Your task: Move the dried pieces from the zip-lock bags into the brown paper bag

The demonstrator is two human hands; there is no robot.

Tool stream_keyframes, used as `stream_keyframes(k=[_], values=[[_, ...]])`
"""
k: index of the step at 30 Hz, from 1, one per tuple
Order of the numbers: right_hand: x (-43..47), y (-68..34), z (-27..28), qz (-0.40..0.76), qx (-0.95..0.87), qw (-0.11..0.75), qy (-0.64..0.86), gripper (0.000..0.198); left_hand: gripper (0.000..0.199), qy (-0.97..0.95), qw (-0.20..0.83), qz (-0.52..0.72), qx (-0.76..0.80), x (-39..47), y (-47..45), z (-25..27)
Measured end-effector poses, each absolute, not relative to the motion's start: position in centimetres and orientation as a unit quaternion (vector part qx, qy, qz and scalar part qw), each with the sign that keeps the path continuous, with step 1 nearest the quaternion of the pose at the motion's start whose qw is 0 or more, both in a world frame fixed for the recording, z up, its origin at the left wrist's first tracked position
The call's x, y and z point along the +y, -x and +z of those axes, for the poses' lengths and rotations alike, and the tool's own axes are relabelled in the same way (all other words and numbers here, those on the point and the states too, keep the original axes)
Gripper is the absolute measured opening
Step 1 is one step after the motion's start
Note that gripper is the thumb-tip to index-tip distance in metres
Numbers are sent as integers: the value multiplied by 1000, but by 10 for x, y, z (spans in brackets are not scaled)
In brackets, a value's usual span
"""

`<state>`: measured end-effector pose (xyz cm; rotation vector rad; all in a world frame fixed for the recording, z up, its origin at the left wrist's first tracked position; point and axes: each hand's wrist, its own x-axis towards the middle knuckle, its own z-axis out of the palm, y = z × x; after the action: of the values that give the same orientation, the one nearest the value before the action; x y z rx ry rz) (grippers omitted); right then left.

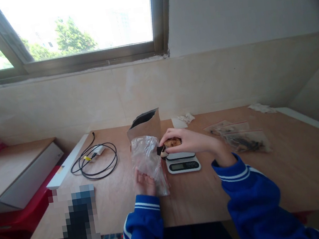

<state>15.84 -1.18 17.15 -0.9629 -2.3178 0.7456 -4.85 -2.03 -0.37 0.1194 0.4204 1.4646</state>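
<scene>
My right hand [191,139] is closed around several dried pieces, with a mottled brown piece [172,142] and dark and pale bits showing at the fingertips. It is above the white digital scale [183,165], near the mouth of a clear plastic bag [146,153]. My left hand [145,182] is palm up at the bag's lower part, with curled fingers seen partly through the plastic. More clear bags with red zip edges [163,187] lie beside that hand. Behind the clear bag stands an open kraft paper pouch [146,129] with a dark inside.
To the right lie zip bags [248,142] with dark dried contents. A coiled black cable [101,174] with a white adapter and a blurred-out dark device [77,219] are on the left. Crumpled tissues [187,118] sit by the wall, under a window.
</scene>
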Motion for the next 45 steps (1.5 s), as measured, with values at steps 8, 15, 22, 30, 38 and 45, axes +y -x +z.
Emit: stream_keyframes(k=[8,15,22,30,38,45], values=[[31,-138,189,126,-766,501,383,21,36,-6,725,667,173,-16,53,-15],[67,-118,175,51,-798,422,427,18,30,3,723,667,181,-15,53,-13],[62,-129,181,58,-841,339,419,19,37,-8,722,667,183,-13,55,-21],[48,-117,190,0,-835,279,475,36,32,-2,716,673,187,-15,53,-15],[49,-100,184,-74,-832,302,460,26,39,-26,717,673,180,-14,55,-19],[54,-86,174,-141,-781,338,507,29,37,-31,718,672,177,-13,56,-21]])
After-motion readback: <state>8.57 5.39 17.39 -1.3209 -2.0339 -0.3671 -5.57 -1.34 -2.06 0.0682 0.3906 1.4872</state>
